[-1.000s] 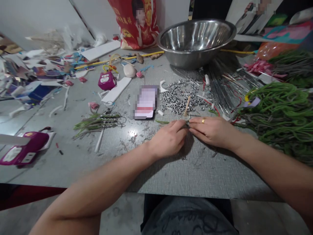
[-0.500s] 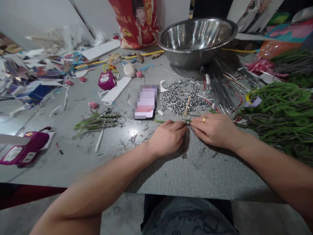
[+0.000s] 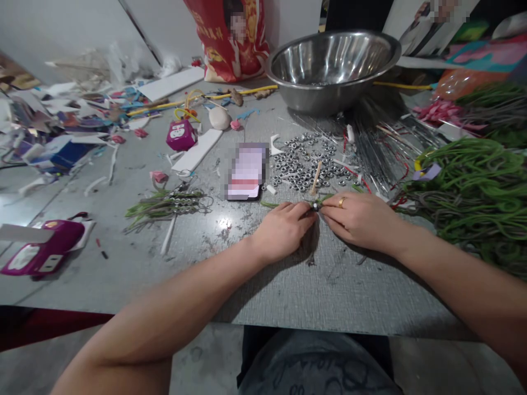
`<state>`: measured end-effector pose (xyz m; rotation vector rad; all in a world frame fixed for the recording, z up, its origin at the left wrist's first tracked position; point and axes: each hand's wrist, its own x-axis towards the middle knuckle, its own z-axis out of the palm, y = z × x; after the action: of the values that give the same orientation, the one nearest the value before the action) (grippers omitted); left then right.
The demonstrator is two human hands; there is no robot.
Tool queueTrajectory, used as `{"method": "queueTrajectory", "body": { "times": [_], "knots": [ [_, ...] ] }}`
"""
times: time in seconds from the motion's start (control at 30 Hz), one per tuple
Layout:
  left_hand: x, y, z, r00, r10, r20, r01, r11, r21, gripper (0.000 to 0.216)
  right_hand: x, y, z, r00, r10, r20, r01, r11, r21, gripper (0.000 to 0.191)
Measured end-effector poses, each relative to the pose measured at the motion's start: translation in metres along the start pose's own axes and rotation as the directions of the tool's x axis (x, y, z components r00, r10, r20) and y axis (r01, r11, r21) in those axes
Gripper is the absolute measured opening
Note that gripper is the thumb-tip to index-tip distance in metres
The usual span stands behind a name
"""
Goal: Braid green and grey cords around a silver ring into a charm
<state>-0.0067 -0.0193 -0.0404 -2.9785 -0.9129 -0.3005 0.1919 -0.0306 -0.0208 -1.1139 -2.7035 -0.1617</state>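
Note:
My left hand (image 3: 286, 229) is closed at the table's middle, its fingertips pinching a green cord (image 3: 269, 204) whose end sticks out to the left. Facing it, my right hand (image 3: 360, 220), with a gold ring, is closed on the same cord from the right. A small shiny metal nut-like piece (image 3: 315, 206) sits between the two sets of fingertips, on or against the cord. My fingers hide most of the cord. Just beyond the hands lie a thin wooden stick (image 3: 317, 176) and a spread of small metal rings or nuts (image 3: 296, 162).
A phone (image 3: 246, 171) lies left of the metal pieces. Behind them stands a steel bowl (image 3: 333, 96). Green and grey cords (image 3: 465, 197) heap at right. Finished-looking cord strands (image 3: 164, 208), purple power sockets (image 3: 181, 135) and paper scraps (image 3: 61, 126) are at left.
Both hands stay almost in place. The fingertips have shifted slightly around the metal piece, which looks turned a little. The rest of the table looks the same.

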Motion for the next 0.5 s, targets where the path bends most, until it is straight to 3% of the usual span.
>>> {"method": "queueTrajectory", "body": {
  "times": [0.3,0.5],
  "knots": [
    [-0.0013,-0.0013,-0.0006,0.999,0.026,-0.029,-0.025,0.999,0.024,0.032,-0.0016,-0.0002,-0.0004,1.0,-0.028,-0.002,0.028,0.999,-0.028,0.031],
    [-0.0007,0.0008,-0.0039,1.0,0.011,0.018,-0.012,0.999,0.044,0.034,-0.0011,-0.0009,-0.0009,0.981,0.021,0.192,-0.003,0.996,-0.094,0.036]
  ]
}}
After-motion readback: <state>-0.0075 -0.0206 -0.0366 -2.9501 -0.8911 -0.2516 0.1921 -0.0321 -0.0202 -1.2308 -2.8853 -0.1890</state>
